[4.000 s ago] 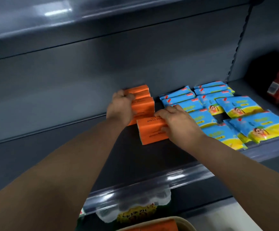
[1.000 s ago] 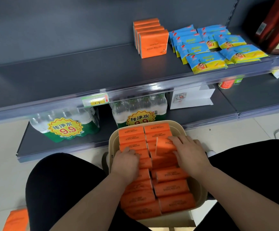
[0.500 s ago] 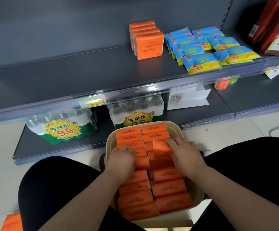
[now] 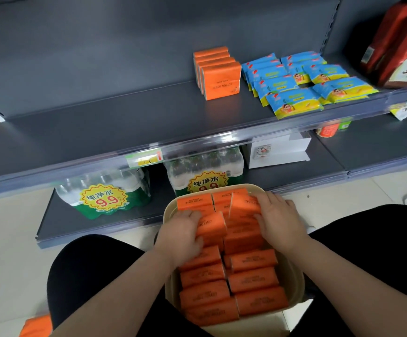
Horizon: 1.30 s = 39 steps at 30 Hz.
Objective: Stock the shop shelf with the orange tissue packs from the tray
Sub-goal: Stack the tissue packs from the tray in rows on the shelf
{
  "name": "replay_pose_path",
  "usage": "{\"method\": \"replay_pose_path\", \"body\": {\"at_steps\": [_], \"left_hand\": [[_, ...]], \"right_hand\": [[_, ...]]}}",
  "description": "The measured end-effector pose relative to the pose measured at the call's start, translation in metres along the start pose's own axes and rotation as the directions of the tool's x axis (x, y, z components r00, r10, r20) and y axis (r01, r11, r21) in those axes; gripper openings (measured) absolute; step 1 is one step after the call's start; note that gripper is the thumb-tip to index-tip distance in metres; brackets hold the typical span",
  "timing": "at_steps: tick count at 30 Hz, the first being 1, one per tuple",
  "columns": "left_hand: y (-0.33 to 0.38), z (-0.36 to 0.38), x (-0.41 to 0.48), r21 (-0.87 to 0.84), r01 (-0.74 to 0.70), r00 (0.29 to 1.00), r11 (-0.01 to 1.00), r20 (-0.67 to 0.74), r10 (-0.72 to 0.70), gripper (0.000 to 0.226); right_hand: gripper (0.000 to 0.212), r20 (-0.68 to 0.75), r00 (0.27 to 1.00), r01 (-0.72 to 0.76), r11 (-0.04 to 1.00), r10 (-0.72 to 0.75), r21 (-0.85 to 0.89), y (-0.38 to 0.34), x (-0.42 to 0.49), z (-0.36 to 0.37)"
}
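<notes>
A beige tray rests between my knees, filled with two rows of orange tissue packs. My left hand grips one orange pack tilted up out of the left row. Over in the right row my right hand holds another orange pack, raised on edge. On the dark grey shelf above, several orange packs stand in a row, front to back.
Blue and yellow packets lie right of the shelved orange packs, and red bags stand further right. Bottled water packs sit on the lower shelf behind the tray. A loose orange pack lies on the floor at bottom left.
Four seconds ago both hands were setting packs on the shelf. Since then they came down into the tray, and over the last second each has lifted a pack up on edge.
</notes>
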State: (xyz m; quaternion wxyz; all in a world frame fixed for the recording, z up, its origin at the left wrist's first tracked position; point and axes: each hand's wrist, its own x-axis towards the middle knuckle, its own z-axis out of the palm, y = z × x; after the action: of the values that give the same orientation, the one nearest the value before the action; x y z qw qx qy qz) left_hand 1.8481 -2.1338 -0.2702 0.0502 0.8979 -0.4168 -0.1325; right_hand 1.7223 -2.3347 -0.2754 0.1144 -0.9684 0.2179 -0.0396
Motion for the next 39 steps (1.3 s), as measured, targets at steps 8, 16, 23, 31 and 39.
{"method": "replay_pose_path", "body": {"at_steps": [8,16,23,31,39], "left_hand": [[0.015,-0.106,0.039,-0.216,0.069,0.922,0.974,-0.359,-0.145,0.048],[0.026,-0.199,0.125,-0.085,0.130,0.896,0.988,-0.417,-0.154,0.043],[0.037,-0.207,0.224,0.081,0.101,0.934,0.992,-0.351,-0.067,0.052],[0.044,-0.200,0.295,0.196,0.117,0.916,0.974,-0.401,-0.029,0.048],[0.042,-0.198,0.310,0.055,0.068,0.873,0.996,-0.487,-0.033,0.051]], "right_hand": [[0.046,-0.223,0.973,-0.029,0.993,0.054,0.113,0.012,0.031,-0.061],[0.052,-0.375,0.925,0.054,0.998,-0.066,-0.043,0.016,0.122,-0.135],[0.056,-0.343,0.934,0.055,0.989,-0.098,-0.135,0.036,0.176,-0.151],[0.059,-0.326,0.936,0.102,0.989,-0.131,-0.105,0.047,0.214,-0.147],[0.054,-0.310,0.937,0.165,0.986,-0.161,-0.013,0.043,0.230,-0.136]]}}
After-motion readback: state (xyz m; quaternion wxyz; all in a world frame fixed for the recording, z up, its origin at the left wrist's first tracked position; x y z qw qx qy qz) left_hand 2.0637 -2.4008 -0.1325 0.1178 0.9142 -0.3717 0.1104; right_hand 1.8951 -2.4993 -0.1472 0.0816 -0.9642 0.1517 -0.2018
